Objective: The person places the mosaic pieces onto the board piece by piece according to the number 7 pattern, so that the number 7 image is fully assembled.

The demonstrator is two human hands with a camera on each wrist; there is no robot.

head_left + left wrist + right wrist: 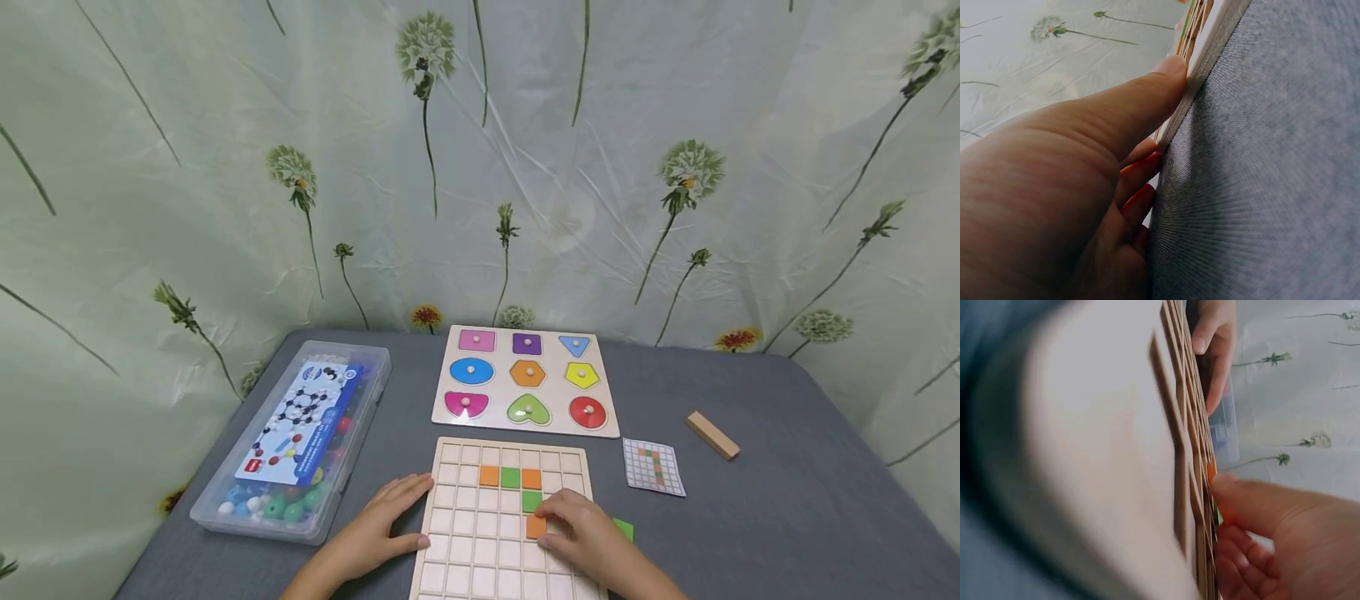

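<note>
A wooden grid board (450,527) lies in front of me in the head view. My left hand (382,523) touches its left edge with thumb and fingertips extended. My right hand (585,533) pinches an orange square tile (535,527) at a cell of the grid. Directly above that cell sits a green tile (532,501). Higher up, an orange tile (489,476), another green tile (510,477) and another orange tile (531,479) form a row. In the right wrist view, thumb and fingers partly hide the orange tile.
A small pattern card (654,467) and a wooden block (712,435) lie to the right. Green pieces (624,528) show beside my right wrist. Behind the board is a knobbed shape puzzle (498,423); at left stands a clear plastic molecular model box (300,425).
</note>
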